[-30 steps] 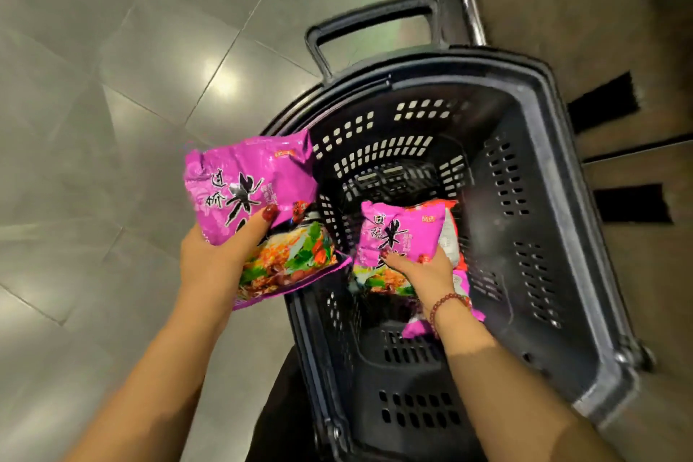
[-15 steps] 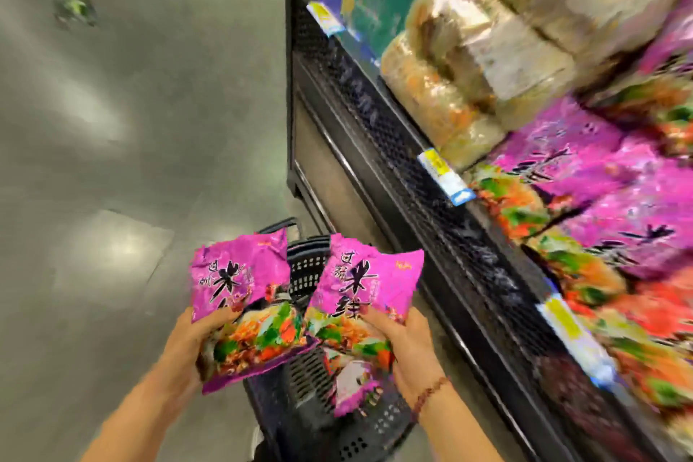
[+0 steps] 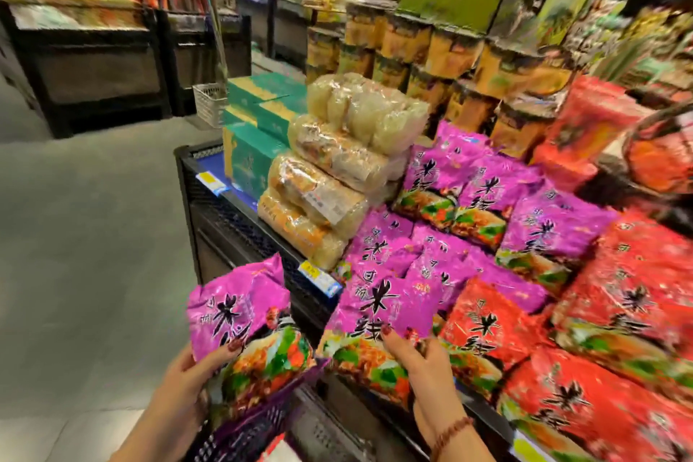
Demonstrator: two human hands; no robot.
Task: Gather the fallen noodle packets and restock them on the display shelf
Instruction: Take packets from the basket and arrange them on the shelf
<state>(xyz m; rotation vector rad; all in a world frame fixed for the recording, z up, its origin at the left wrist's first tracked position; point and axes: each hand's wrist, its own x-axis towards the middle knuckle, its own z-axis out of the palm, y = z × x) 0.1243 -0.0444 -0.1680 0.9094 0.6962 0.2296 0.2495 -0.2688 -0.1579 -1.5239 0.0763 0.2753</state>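
Since 1.0 s ago both held packets have gone from over the basket (image 3: pixel 258 428) up to the display shelf (image 3: pixel 240 225); basket now low in frame, betw. the forearms.

Shelf: black mesh front, stock piled on top.
Red noodle packets (image 3: pixel 637 296): fill right side, overlapping.
Purple noodle stack (image 3: pixel 543 232): just left of the red, same print as held packets.
Clear noodle bags (image 3: pixel 337 169): stacked left of purple stack; teal boxes (image 3: pixel 251 154) beside them at shelf corner.

Left packet (image 3: pixel 243 315): purple, upright, off the shelf, in front of its edge & above basket. Left hand (image 3: pixel 180 383) grips lower half, thumb on front.
Right packet (image 3: pixel 386 311): purple, over shelf front edge, overlapping purple stack; contact unclear. Right hand (image 3: pixel 423 360) pinches its lower part.

Bead bracelet (image 3: pixel 450 431) on right wrist.
Price tag (image 3: pixel 322 276) on shelf lip, betw. the 2 held packets.
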